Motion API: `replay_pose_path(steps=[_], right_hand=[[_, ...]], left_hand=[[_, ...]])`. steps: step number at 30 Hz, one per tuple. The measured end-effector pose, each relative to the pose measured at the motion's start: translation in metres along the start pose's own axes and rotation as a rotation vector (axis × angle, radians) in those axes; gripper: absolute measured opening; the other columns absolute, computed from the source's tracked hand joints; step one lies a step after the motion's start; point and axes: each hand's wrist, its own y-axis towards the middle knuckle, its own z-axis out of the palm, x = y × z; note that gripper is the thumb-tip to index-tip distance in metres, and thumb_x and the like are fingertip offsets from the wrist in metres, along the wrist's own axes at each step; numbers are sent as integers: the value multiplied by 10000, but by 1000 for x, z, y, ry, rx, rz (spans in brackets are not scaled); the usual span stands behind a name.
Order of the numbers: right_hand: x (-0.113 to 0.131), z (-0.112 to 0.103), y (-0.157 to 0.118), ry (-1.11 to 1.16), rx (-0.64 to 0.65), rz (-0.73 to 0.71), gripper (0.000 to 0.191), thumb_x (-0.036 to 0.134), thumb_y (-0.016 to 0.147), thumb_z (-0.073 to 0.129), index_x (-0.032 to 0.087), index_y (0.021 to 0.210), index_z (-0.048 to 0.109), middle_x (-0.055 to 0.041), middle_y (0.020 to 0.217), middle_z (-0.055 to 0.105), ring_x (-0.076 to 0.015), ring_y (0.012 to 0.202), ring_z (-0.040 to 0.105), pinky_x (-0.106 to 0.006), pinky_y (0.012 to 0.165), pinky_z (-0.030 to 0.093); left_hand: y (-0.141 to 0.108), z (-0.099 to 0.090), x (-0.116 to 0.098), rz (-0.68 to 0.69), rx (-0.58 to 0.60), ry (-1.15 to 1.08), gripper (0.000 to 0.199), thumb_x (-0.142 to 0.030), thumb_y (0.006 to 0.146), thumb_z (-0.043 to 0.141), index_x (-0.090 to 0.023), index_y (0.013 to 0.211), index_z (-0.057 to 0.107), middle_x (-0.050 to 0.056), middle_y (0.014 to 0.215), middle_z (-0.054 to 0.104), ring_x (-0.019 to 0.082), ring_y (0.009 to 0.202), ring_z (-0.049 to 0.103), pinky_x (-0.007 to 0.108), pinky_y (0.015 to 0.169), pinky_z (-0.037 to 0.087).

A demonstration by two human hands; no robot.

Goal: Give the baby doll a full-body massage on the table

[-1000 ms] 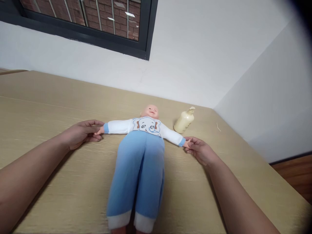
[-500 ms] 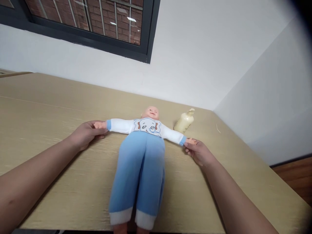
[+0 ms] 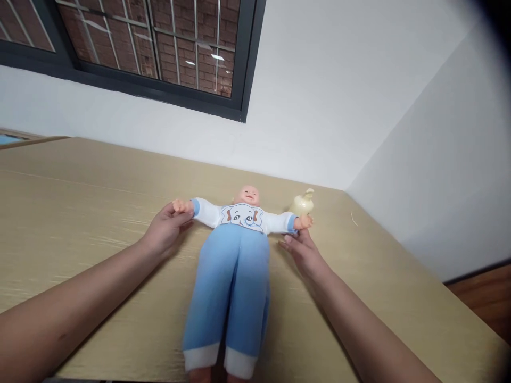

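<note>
Left hand (image 3: 165,230) pinches one tiny wrist of the soft baby doll in blue trousers and a white elephant top (image 3: 235,255). Right hand (image 3: 299,250) pinches the other wrist. It lies face up on the pale wooden table (image 3: 80,213), feet at the near edge. Behind its arm stands a cream pump bottle (image 3: 302,202). White walls meet in the corner, under a dark-framed window (image 3: 159,48). Lots of bare table lies to the left.

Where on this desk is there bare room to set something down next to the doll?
Broad bare wood lies left of the left hand, and a strip on the table between the right hand and the side wall. It is crowded by the doll and the cream bottle near its raised arm.
</note>
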Motion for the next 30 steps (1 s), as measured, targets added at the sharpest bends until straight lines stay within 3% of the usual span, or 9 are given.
replay_pose_path(steps=[3, 8, 13, 17, 20, 23, 27, 30], right_hand=[[5, 18, 1, -209, 111, -125, 849, 408, 863, 738, 401, 1548, 237, -24, 1622, 360, -262, 1470, 392, -499, 1187, 378], [4, 36, 7, -614, 183, -301, 960, 473, 837, 752, 313, 1602, 194, -80, 1679, 238, -323, 1540, 260, -553, 1249, 262], [-4, 36, 8, -901, 213, -390, 919, 511, 874, 695, 303, 1616, 193, -84, 1697, 182, -340, 1565, 179, -589, 1254, 228], [-8, 32, 9, -949, 225, -401, 852, 520, 875, 693, 315, 1592, 281, -85, 1684, 229, -341, 1553, 224, -596, 1237, 268], [-11, 34, 11, -937, 194, -407, 802, 505, 865, 708, 297, 1557, 362, -96, 1653, 312, -336, 1536, 276, -583, 1234, 285], [-16, 35, 15, -799, 55, -415, 655, 460, 867, 710, 264, 1452, 490, -115, 1556, 465, -318, 1452, 431, -535, 1191, 381], [-23, 28, 24, -521, -205, -231, 555, 456, 816, 764, 223, 1287, 585, -117, 1293, 672, -297, 1212, 637, -494, 1089, 497], [-27, 16, 34, -146, -284, -51, 523, 462, 789, 791, 226, 1220, 611, -99, 1283, 688, -297, 1222, 641, -480, 1055, 536]], left_hand=[[-5, 18, -8, -5, 96, -19, 404, -363, 686, 880, -202, 1016, 712, 66, 1090, 735, 211, 1008, 670, 321, 925, 511], [-13, 45, -7, 100, 123, 266, 461, -493, 765, 807, -208, 1124, 763, 94, 1180, 738, 315, 1120, 663, 418, 1006, 496], [-13, 42, 10, 514, 259, 723, 450, -408, 865, 684, -241, 1282, 704, 79, 1364, 651, 304, 1329, 540, 464, 1176, 374], [-10, 37, 20, 577, 376, 837, 541, -346, 873, 633, -210, 1396, 619, 109, 1510, 521, 310, 1455, 396, 511, 1224, 289], [-10, 39, 22, 538, 407, 808, 530, -333, 882, 615, -195, 1394, 612, 119, 1544, 477, 308, 1475, 368, 503, 1233, 274], [-12, 40, 21, 499, 391, 739, 563, -335, 882, 625, -185, 1420, 559, 119, 1525, 498, 290, 1434, 436, 450, 1220, 314], [-9, 33, 20, 359, 187, 665, 747, -362, 840, 689, -194, 1510, 406, 120, 1482, 538, 297, 1347, 531, 433, 1160, 394], [0, 28, 25, 155, 3, 576, 650, -351, 791, 725, -177, 1385, 528, 128, 1280, 674, 340, 1198, 631, 475, 1064, 475]])
